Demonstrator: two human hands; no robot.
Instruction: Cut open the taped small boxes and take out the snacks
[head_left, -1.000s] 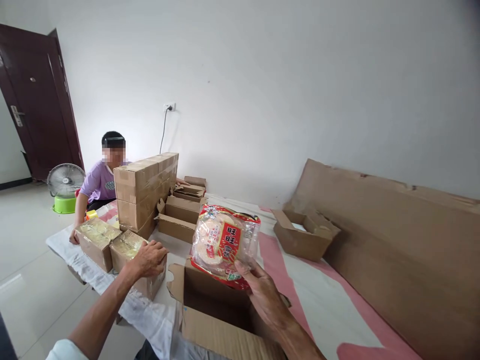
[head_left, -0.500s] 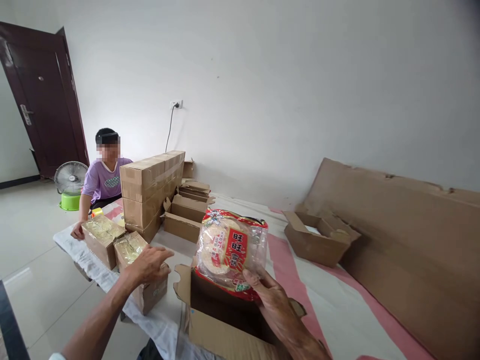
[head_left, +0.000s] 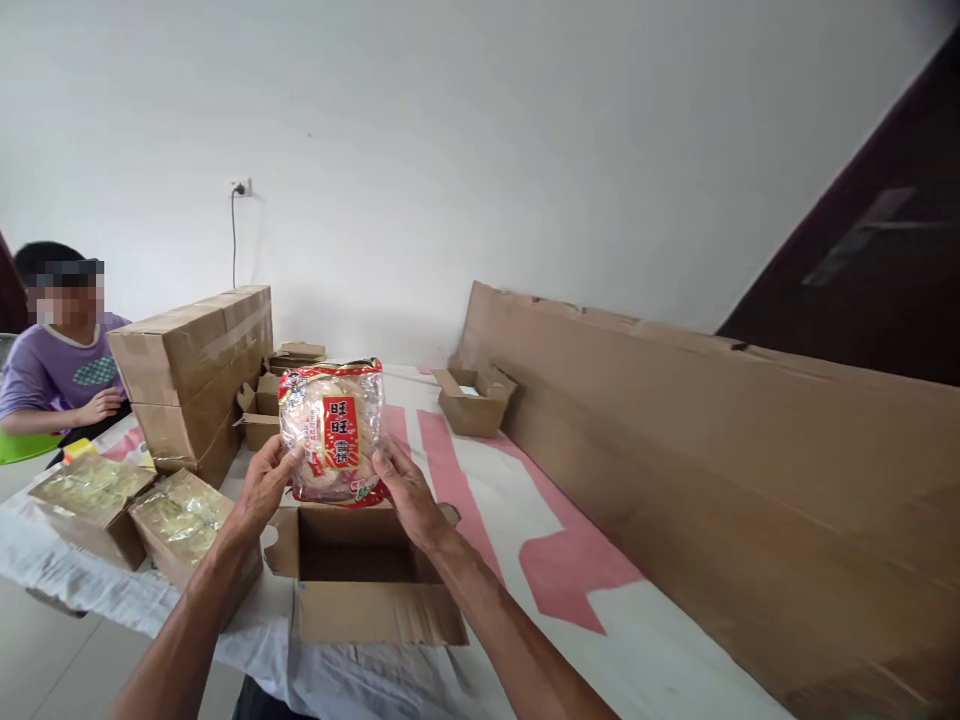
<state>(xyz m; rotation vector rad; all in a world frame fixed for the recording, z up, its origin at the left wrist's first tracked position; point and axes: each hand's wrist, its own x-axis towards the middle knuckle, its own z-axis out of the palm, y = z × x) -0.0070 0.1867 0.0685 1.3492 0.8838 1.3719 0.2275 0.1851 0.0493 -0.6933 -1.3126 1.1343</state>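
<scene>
A red and clear plastic bag of rice crackers is held upright between both hands, its printed front facing me. My left hand grips its left edge, thumb on the front. On the lower right edge, my right hand pinches the bag with the thumb in front. Below the bag stands an open cardboard box, its flaps spread; the part of the inside that shows is dark. The fingers behind the bag are hidden.
Left are two boxes with shiny tape and a stack of closed cartons. Further back is a small open box. A large cardboard sheet leans along the right. A person in purple sits at far left.
My left hand has come from beside the taped boxes to grip the bag's left edge. My view has turned right. The person's hand has left the taped box.
</scene>
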